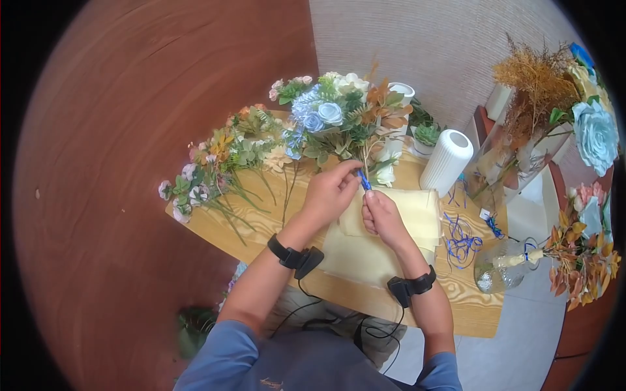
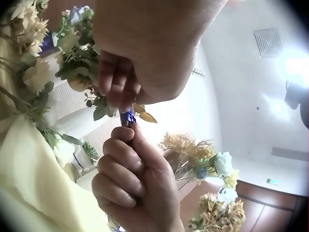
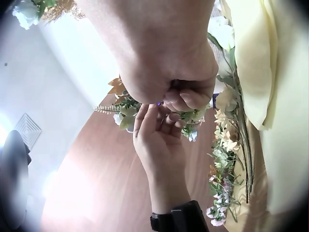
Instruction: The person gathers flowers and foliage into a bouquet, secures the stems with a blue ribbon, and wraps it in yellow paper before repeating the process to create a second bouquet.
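A bouquet of blue roses (image 1: 330, 114), white blooms and green and brown leaves stands upright over the table, its stems bound with shiny blue ribbon (image 1: 366, 182). Below the binding, my right hand (image 1: 383, 216) grips the stems in a fist, thumb along the ribbon. My left hand (image 1: 331, 193) pinches the ribbon at the upper part of the binding, index finger reaching across it. The left wrist view shows the ribbon (image 2: 127, 117) between the left fingertips and the right fist. Most of the stems are hidden inside the right hand.
Cream wrapping sheets (image 1: 385, 244) lie under the hands. Loose flower stems (image 1: 225, 163) spread along the left. A white ribbed vase (image 1: 447, 161), tangled blue ribbon (image 1: 462, 242) and a glass vase (image 1: 499, 270) stand or lie to the right, near potted greenery (image 1: 427, 135).
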Demonstrator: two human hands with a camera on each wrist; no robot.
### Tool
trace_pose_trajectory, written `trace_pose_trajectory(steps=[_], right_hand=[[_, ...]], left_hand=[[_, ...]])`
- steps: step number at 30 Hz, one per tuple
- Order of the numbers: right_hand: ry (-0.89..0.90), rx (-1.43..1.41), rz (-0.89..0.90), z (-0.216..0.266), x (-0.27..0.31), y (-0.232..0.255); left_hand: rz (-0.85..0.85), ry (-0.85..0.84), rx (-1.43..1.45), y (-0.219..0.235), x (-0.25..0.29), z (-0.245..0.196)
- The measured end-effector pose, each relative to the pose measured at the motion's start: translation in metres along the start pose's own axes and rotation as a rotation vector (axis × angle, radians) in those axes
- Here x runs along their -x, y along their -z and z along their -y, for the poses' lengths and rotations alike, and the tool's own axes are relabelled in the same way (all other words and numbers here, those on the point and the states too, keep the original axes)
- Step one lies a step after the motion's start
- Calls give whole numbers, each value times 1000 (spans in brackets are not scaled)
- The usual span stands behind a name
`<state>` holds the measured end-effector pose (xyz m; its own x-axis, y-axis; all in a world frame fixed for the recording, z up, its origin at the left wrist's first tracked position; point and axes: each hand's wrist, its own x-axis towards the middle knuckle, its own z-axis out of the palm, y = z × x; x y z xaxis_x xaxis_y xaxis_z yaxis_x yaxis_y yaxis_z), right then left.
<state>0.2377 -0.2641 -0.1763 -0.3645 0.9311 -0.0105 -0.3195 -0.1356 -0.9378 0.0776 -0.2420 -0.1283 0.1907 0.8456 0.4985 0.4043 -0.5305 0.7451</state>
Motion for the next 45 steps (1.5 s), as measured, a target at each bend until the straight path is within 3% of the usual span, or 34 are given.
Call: trace_pose_trajectory(steps=[3,12,15,22,25,27,31,33,34,39,43,45], right_hand=[[0,14,-10,1,0,0],[16,92,-20,1,1,-1],[24,108,-16,1,2,-2],[4,73,-6,0,2,-2],[8,91,-15,-3,0,1],[9,88,-18,-2,0,1],[-17,6,-17,2,1,1],[-21,-29,-8,4,2,2],[-25,-64,6,5,2,3],[-18,-153,22,11,4,3],[-25,-196,72,14,7,0],[-17,-172,66,12,7,-1]], left_hand=[[49,-66,-190,3,-5,1],[254,-108,-310,16,-17,1],[231,-175,-249,15,-18,6],[222,-122,-192,19,-15,-2],[126,-165,-298,21,-16,-7],[56,-279,-416,22,-15,-10],[109,-283,-270,14,-11,-12],[155,-54,36,18,-10,-6],[159,-58,35,21,-8,-2],[161,53,-291,26,3,27],[129,-35,-388,15,6,34],[50,151,-54,12,4,29]])
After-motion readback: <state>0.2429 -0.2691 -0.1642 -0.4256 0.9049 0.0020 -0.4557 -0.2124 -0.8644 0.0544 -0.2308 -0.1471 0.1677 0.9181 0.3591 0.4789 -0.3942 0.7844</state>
